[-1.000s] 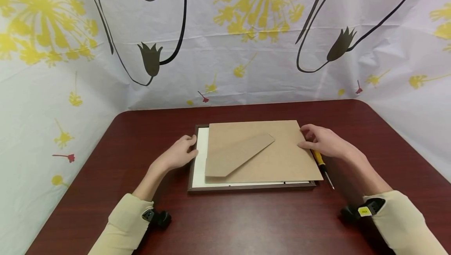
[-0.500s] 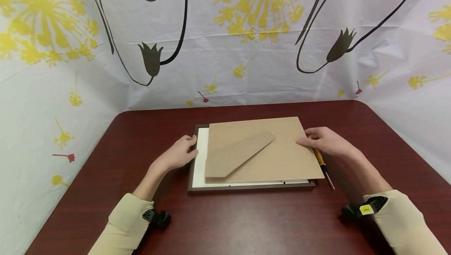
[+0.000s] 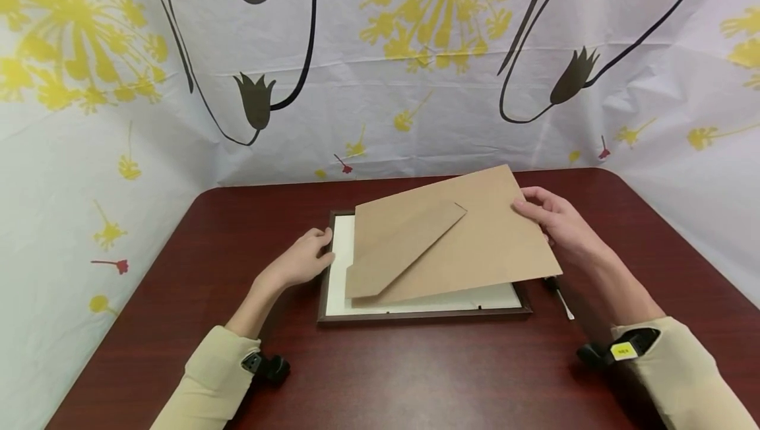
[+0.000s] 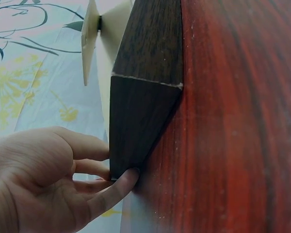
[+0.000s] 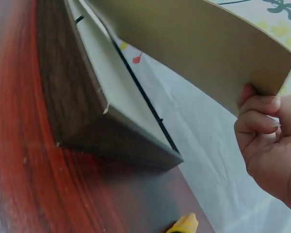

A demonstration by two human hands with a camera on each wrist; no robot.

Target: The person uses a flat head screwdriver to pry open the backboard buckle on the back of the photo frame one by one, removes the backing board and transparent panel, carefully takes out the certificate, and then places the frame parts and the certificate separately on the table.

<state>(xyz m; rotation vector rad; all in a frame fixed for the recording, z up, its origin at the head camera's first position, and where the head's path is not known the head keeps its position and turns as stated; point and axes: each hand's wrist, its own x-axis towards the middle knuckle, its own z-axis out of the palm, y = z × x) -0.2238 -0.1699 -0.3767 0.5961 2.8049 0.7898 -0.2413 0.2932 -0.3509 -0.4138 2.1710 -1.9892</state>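
Holding a board [image 3: 505,239] tilted above a frame [image 3: 424,316]

Nearest the viewer, the table [image 3: 415,370] carries the frame lying flat, probably to give it a steady base with its open side up. A screwdriver [image 3: 561,300] lies just beside its right side, likely there to leave both hands free. The left hand [image 3: 303,258] grips the frame's left side, presumably to stop it sliding while the right hand [image 3: 561,222] holds the board's right end high. The board's left end sits low inside the frame; whether it touches the white sheet [image 3: 342,275] is hard to tell. Its flap [image 3: 404,248] faces up.

The right thumb lies on top of the board's right edge, curled fingers beneath, pinching it. The board's left edge is near the left fingertips, but apart. Behind hangs a patterned cloth [image 3: 380,107].
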